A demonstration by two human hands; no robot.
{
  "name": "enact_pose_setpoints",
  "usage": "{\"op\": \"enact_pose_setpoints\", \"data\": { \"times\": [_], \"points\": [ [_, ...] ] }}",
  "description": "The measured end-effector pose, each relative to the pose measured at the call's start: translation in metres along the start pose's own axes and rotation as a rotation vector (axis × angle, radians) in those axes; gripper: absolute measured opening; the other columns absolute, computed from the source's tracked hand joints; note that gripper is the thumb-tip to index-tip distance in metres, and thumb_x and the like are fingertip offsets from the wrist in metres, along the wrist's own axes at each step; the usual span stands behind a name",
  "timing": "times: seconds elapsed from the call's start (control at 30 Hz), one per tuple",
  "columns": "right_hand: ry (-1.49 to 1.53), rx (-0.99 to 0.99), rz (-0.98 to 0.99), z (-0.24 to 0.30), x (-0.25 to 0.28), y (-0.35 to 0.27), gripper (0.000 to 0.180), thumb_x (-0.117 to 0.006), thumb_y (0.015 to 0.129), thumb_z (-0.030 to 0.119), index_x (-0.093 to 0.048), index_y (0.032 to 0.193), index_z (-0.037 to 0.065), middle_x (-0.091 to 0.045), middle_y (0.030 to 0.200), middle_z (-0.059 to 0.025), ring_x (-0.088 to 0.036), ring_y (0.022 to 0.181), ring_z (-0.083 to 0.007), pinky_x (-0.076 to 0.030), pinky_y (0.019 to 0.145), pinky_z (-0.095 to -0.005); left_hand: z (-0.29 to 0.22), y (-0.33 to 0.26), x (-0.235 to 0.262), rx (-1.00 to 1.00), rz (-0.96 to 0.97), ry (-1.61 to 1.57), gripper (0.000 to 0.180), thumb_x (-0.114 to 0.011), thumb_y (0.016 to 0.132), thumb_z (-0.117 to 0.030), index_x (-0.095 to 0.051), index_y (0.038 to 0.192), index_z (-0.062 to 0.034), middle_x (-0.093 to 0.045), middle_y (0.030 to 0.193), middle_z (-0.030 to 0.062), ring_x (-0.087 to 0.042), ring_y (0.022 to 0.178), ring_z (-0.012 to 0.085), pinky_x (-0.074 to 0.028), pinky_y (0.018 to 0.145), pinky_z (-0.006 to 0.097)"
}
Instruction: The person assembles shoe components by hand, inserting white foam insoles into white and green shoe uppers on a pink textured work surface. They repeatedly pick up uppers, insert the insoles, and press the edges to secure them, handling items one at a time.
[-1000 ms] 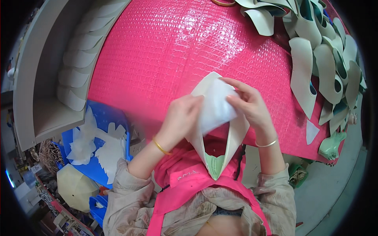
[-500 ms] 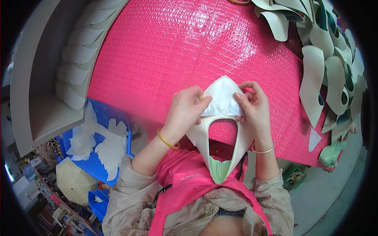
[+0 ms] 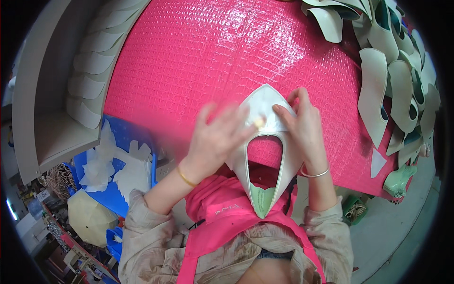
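Off the desk's [image 3: 179, 61] left edge, a blue bin [image 3: 110, 204] holds ragged white sheets [image 3: 128, 182]; above it, a grey shelf box [image 3: 71, 150] carries a row of overlapping pale pieces [image 3: 94, 62]. Below the far right corner I see a small green basket [image 3: 347, 206] with something tan in it. Glossy pink covers the desk, and pale uppers [image 3: 372, 94] pile along its right side, near a lone white scrap [image 3: 378, 163].

Right before the person, one upper [image 3: 290, 150] lies over the desk's near edge, cream, pointed, cut out in the middle, green inside the heel. A smooth white patch [image 3: 268, 106] covers its toe. The right hand [image 3: 306, 124] pinches the toe's right edge, thumb on the patch; the left hand [image 3: 215, 137], fingers spread, blurs at the other side, and I cannot tell whether it grips.
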State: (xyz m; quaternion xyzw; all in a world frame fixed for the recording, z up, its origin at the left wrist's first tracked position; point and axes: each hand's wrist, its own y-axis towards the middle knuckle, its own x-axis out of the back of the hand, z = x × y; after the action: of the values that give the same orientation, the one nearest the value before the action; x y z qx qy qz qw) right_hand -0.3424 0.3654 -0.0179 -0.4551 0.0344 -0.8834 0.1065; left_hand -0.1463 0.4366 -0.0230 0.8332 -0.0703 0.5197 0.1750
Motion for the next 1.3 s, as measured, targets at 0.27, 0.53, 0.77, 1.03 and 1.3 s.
{"op": "enact_pose_setpoints", "data": {
  "times": [0.27, 0.53, 0.77, 1.03, 1.3],
  "points": [
    [-0.137, 0.714, 0.166, 0.006, 0.004, -0.038, 0.059, -0.064, 0.075, 0.028, -0.043, 0.126, 0.008, -0.046, 0.128, -0.0118, -0.047, 0.115, -0.0264, -0.033, 0.096, -0.0433, 0.009, -0.019, -0.005, -0.104, 0.029, -0.166, 0.046, -0.055, 0.075, -0.002, -0.052, 0.119, -0.0141, -0.057, 0.118, 0.0029, -0.052, 0.113, 0.0195, -0.027, 0.1, 0.049],
    [-0.418, 0.51, 0.079, -0.051, 0.036, -0.054, 0.05, -0.061, 0.077, 0.022, -0.049, 0.125, 0.016, -0.04, 0.134, -0.0103, -0.037, 0.124, -0.0248, -0.027, 0.102, -0.0433, 0.01, -0.014, 0.008, -0.034, 0.002, -0.188, 0.035, -0.058, 0.078, -0.004, -0.055, 0.113, -0.007, -0.062, 0.107, 0.0102, -0.06, 0.098, 0.0219, -0.042, 0.088, 0.042],
    [-0.148, 0.856, -0.254, 0.014, 0.018, -0.007, 0.032, -0.059, 0.063, -0.004, -0.063, 0.093, 0.006, -0.06, 0.088, -0.0078, -0.057, 0.079, -0.0258, -0.046, 0.068, -0.0354, 0.05, 0.014, 0.035, 0.245, -0.434, -0.585, 0.028, -0.053, 0.08, 0.004, -0.058, 0.108, 0.0031, -0.065, 0.098, 0.0116, -0.061, 0.091, 0.0156, -0.048, 0.078, 0.026],
    [0.05, 0.65, 0.013, 0.054, 0.038, 0.073, 0.034, -0.066, 0.07, 0.005, -0.051, 0.101, 0.001, -0.053, 0.098, -0.0154, -0.054, 0.086, -0.0333, -0.044, 0.075, -0.0386, 0.249, 0.14, 0.083, 0.321, -0.495, 0.351, 0.03, -0.052, 0.079, -0.009, -0.058, 0.108, -0.0068, -0.063, 0.101, 0.01, -0.06, 0.088, 0.0312, -0.049, 0.077, 0.038],
    [0.06, 0.483, 0.103, 0.022, 0.059, 0.049, 0.013, -0.063, 0.071, -0.001, -0.06, 0.084, 0.002, -0.06, 0.076, -0.0112, -0.058, 0.071, -0.0286, -0.045, 0.065, -0.0356, 0.336, 0.188, 0.111, 0.132, -0.154, 0.577, 0.051, -0.052, 0.076, -0.01, -0.044, 0.126, -0.0189, -0.061, 0.102, 0.0101, -0.06, 0.086, 0.0319, -0.05, 0.072, 0.041]
  ]
}}
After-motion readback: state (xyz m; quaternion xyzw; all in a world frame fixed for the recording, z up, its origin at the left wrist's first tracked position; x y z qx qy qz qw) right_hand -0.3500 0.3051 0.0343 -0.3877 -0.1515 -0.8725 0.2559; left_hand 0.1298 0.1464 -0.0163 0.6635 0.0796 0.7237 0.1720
